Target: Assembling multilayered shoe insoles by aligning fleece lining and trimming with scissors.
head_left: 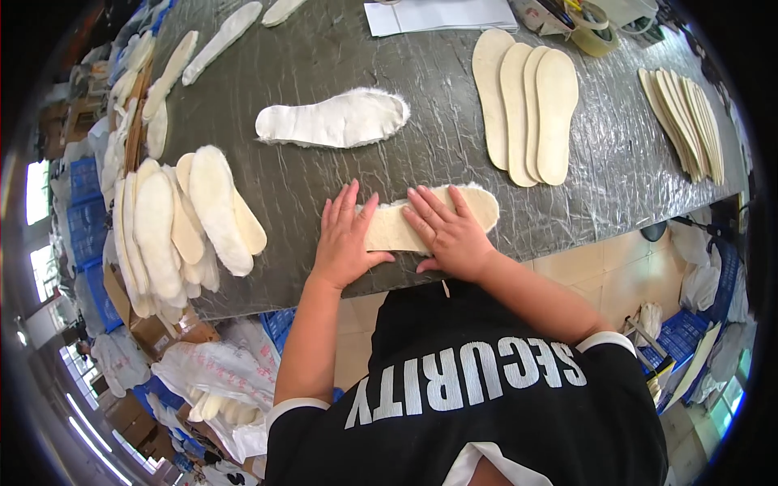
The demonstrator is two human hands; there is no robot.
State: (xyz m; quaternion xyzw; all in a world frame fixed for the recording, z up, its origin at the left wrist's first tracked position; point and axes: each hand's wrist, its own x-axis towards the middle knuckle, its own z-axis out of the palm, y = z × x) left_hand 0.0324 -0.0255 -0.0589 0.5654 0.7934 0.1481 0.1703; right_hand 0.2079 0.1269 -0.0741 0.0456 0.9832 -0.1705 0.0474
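A cream insole (392, 230) with a fluffy edge lies crosswise near the table's front edge, under both my hands. My left hand (347, 239) rests flat over its left end, fingers stretched out and pointing away from me. Across its middle my right hand (450, 235) presses down, fingers spread and slanting to the left. The insole's rounded right end shows beyond that hand; its left tip is covered. Farther off lies a white insole (332, 121) with fur showing round its rim.
Several flat cream insoles (531, 113) overlap at the right, with another fanned row (683, 125) at far right. Fluffy insoles (162, 227) pile up at the left edge. White paper (442, 16) and a tape roll (596, 36) sit at the back. Blue crates (693, 344) stand below, right.
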